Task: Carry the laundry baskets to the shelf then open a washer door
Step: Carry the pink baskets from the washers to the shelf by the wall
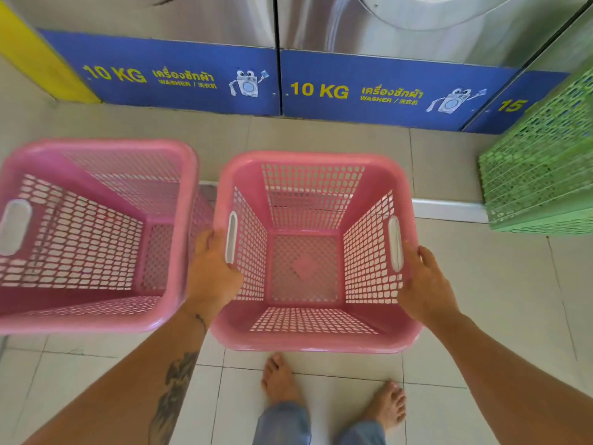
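Observation:
Two empty pink laundry baskets stand on the tiled floor in front of the washers. My left hand point(213, 271) grips the left rim of the right-hand pink basket point(308, 342), thumb inside beside its white handle slot. My right hand point(428, 284) holds the same basket's right rim, fingers along the outside by the other handle slot. The other pink basket point(96, 322) sits tilted just to the left, touching or nearly touching my left hand. Above, part of a round washer door point(433, 11) shows on the right 10 KG machine.
Steel washers with blue 10 KG panels point(179, 78) line the far side. A stack of green baskets point(539, 175) stands at the right, close to a third machine. My bare feet point(279, 380) are just behind the held basket. A yellow panel point(35, 59) is at far left.

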